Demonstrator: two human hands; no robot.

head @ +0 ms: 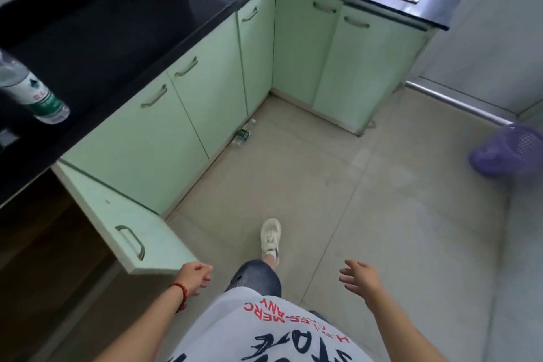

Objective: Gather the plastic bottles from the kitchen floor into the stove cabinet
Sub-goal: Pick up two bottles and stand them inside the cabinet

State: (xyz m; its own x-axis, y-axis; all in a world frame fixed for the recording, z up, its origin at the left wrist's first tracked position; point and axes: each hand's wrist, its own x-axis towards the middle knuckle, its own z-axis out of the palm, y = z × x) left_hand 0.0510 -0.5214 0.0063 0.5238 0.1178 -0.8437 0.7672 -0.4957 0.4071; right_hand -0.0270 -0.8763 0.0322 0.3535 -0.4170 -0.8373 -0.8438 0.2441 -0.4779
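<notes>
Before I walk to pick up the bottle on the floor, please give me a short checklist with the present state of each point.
1. Left hand empty: ok.
2. Right hand empty: ok.
3. Floor bottle in sight, lying against the cabinet base: ok.
4. Floor between shoe and bottle free of obstacles: ok.
5. Cabinet door open for the drop: ok.
6. Space inside that cabinet: cannot tell, too dark.

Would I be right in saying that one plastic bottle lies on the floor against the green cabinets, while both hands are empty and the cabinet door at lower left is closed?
Not quite: the head view shows the cabinet door at lower left swung open. The rest holds: one plastic bottle lies on the floor against the green cabinets, and the left hand and right hand are empty.
</notes>
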